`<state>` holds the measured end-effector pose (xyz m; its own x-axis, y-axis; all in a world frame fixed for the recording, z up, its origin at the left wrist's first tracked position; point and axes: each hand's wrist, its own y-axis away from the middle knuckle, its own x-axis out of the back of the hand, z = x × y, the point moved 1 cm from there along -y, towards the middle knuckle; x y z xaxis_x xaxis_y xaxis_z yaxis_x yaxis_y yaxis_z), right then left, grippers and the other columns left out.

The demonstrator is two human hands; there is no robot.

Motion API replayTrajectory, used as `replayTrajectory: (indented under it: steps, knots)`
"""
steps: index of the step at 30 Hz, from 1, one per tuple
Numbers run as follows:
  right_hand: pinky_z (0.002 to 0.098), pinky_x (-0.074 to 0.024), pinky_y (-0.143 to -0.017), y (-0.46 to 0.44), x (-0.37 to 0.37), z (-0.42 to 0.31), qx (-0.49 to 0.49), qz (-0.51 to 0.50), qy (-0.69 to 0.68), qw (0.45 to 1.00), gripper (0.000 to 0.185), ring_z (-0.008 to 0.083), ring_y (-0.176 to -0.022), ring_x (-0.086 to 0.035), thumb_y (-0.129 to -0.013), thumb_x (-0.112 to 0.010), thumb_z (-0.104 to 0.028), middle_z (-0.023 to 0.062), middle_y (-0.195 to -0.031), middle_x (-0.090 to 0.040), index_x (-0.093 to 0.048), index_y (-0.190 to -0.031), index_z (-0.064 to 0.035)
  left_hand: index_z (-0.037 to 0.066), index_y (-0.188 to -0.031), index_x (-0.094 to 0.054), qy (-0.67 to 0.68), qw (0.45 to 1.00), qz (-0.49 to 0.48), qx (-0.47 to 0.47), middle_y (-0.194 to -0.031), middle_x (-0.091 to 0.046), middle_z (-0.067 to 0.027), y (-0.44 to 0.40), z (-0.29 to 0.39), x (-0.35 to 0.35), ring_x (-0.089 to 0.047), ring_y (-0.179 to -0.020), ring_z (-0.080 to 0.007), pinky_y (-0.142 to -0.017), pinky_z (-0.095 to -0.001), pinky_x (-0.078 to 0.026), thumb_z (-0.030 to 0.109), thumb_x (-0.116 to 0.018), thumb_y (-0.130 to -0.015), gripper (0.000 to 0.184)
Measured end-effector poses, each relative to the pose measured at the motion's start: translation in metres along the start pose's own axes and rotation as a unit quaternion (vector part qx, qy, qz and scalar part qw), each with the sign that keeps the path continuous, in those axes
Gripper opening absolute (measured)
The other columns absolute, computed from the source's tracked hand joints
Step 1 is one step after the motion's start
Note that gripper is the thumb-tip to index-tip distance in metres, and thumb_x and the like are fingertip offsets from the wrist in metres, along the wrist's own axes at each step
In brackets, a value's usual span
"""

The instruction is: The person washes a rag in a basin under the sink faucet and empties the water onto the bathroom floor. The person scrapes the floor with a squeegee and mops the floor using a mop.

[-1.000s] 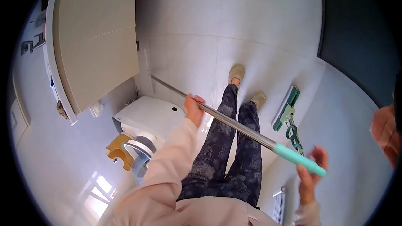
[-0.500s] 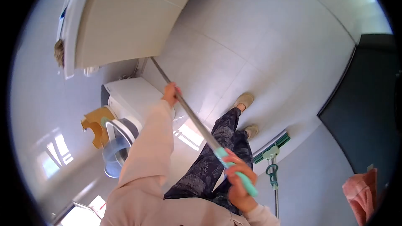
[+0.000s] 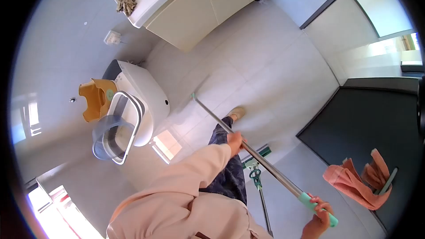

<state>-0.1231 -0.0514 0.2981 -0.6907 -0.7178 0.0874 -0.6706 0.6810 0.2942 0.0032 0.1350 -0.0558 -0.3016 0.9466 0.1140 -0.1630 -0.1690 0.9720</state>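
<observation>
Both my hands are closed round a long metal pole [image 3: 270,167] with a mint-green end grip. My left hand [image 3: 235,143] wraps the middle of the shaft, over my leg. At the lower right, my right hand [image 3: 319,216] holds the green grip. The pole slants down to the pale tiled floor [image 3: 261,79], where a small green joint [image 3: 193,96] shows at its far end. The head there is thin and blurred, so its kind is unclear. Beside my leg stands a green sponge mop [image 3: 254,168], its shaft separate from the pole I hold.
A cream vanity cabinet [image 3: 195,22] carries a crumpled brown cloth [image 3: 126,2]. At left are a white rounded fixture [image 3: 148,90], a yellow stool [image 3: 92,102] and a white-rimmed basin [image 3: 129,146]. Pink towels [image 3: 349,181] hang by a dark panel [image 3: 354,128] at right.
The pole's far end has come out from beside the cabinet onto open floor. My right hand has moved right, and my left hand sits farther right too. The view has turned and shifted.
</observation>
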Motion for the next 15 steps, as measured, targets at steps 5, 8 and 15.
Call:
replayTrajectory:
  steps: [5, 8, 15]
  knots:
    - [0.0515, -0.0379, -0.084, 0.039, 0.050, -0.033, 0.051, 0.006, 0.024, 0.998, 0.014, 0.0336, -0.078, -0.054, -0.079, -0.044, -0.006, 0.0106, -0.075, -0.051, -0.052, -0.068, -0.0040, 0.000, -0.093, -0.044, -0.014, 0.998, -0.023, 0.064, -0.070, -0.051, -0.0143, 0.064, -0.064, 0.006, -0.055, -0.051, -0.0252, -0.037, -0.0371, -0.042, 0.013, -0.040, -0.077, 0.021]
    - [0.0523, -0.0389, -0.083, 0.057, 0.076, -0.043, 0.082, 0.086, 0.019, 0.993, 0.013, 0.0325, -0.077, -0.054, -0.077, -0.043, -0.005, 0.0111, -0.074, -0.050, -0.053, -0.069, -0.0042, 0.002, -0.092, -0.043, -0.032, 0.995, -0.053, 0.076, -0.069, -0.049, -0.0113, 0.104, -0.073, -0.004, -0.054, -0.053, -0.0230, -0.042, -0.0360, -0.044, 0.015, -0.044, -0.078, 0.019]
    - [0.0513, -0.0400, -0.082, 0.078, 0.091, -0.060, 0.126, 0.236, 0.085, 0.960, 0.028, 0.0290, -0.077, -0.054, -0.070, -0.043, -0.017, 0.0164, -0.083, -0.055, -0.054, -0.084, 0.0056, 0.001, -0.086, -0.044, -0.186, 0.968, -0.163, 0.036, -0.066, -0.048, -0.0093, 0.119, -0.067, -0.064, -0.053, -0.056, -0.0220, -0.045, -0.0362, -0.046, 0.017, -0.047, -0.075, 0.019]
